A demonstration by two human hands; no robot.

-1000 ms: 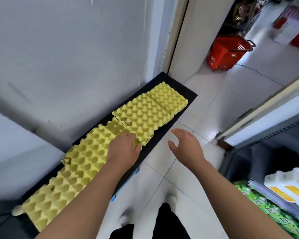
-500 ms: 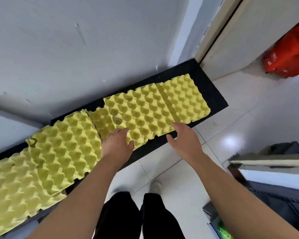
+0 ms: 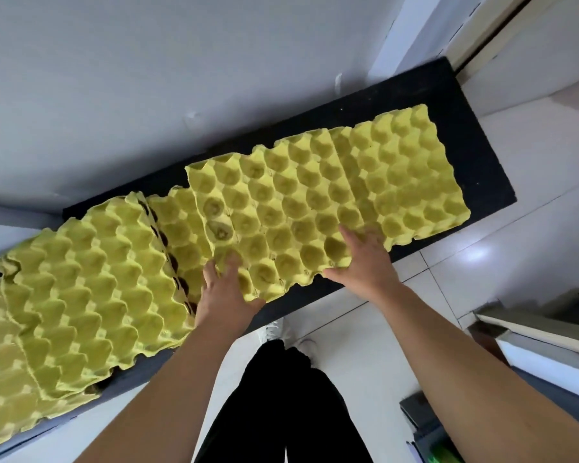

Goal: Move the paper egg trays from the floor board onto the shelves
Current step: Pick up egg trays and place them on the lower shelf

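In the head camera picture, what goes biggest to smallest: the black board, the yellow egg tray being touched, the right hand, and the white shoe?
1. black board, running across most of the view.
2. egg tray.
3. right hand, resting on that tray.
4. white shoe, only partly showing.

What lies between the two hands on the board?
In the head view, the near edge of the middle egg tray spans between left hand and right hand.
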